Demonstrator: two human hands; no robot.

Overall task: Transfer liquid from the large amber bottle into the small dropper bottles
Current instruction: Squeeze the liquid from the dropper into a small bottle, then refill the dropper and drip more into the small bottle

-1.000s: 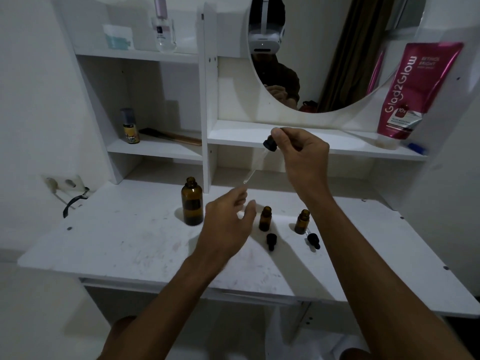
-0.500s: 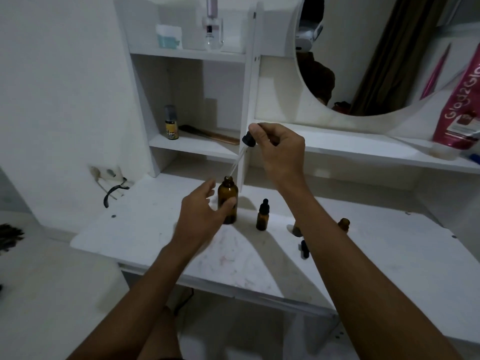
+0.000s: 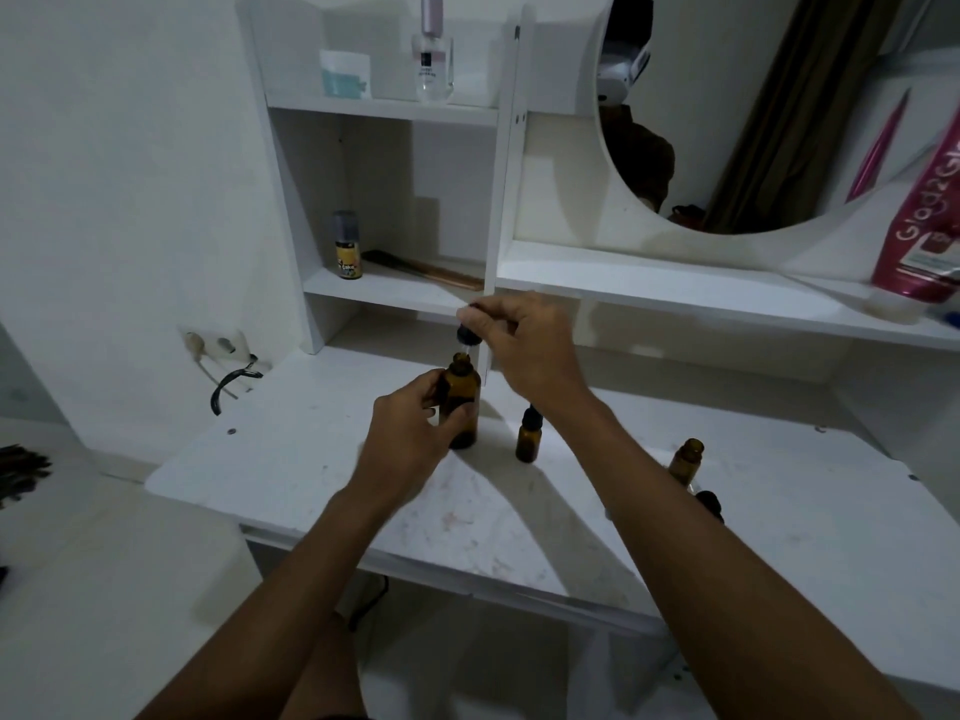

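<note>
The large amber bottle stands open on the white desk, and my left hand is wrapped around its body. My right hand pinches the black bulb of a dropper directly above the bottle's mouth; its glass tube points down into the neck. A small amber dropper bottle with a black cap on stands just right of the large one. Further right a second small bottle stands open, partly behind my right forearm, with a loose black cap beside it.
White shelves rise behind the desk, holding a small yellow-labelled bottle, a comb and a clear perfume bottle. A round mirror and a pink tube are at the right. A wall socket with a black cable is left.
My left hand has closed around the large amber bottle. My right hand has lowered the dropper until its tube enters the bottle's neck. The view has shifted further left.
</note>
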